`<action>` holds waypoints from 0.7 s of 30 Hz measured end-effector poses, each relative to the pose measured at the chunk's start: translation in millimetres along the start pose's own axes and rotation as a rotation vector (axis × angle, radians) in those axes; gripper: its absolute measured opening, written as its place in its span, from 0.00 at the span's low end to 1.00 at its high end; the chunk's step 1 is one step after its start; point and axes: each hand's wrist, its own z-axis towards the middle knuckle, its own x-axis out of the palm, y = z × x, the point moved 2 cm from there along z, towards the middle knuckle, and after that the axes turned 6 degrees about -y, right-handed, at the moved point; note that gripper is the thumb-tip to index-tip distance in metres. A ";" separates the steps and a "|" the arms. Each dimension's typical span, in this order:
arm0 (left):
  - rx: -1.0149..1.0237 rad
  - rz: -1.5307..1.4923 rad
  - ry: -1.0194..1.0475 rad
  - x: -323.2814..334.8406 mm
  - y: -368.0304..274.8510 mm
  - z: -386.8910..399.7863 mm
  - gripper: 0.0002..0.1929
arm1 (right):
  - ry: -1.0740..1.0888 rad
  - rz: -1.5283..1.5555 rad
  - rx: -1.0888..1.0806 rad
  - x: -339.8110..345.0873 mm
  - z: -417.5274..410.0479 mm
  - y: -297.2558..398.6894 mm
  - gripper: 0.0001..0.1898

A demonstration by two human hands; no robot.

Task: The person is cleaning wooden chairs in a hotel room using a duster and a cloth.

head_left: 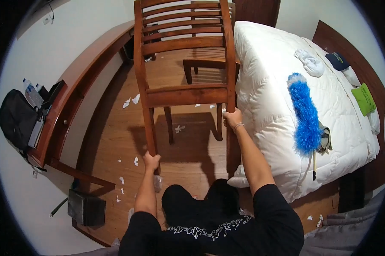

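A brown wooden slat-back chair (186, 96) stands before me with its back towards me. My left hand (152, 161) is closed around the lower part of its left rear leg. Higher up, my right hand (233, 119) grips the right rear leg just below the seat rail, close to the bed's edge. The chair's front legs show beneath the seat. Whether its feet touch the floor, I cannot tell. A second wooden chair (208, 56) is partly hidden behind its slats.
On the right is a bed with a white duvet (259, 92), bearing a blue duster (304, 115) and small pillows (364, 99). A wooden desk (83, 67) lines the left wall, with a black backpack (18, 120). Paper scraps (135, 99) litter the wooden floor near a black bin (86, 207).
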 end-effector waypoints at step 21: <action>0.359 0.309 -0.137 64.2 -301.8 34.2 0.37 | -0.180 -0.169 0.057 150.9 -168.8 20.2 0.36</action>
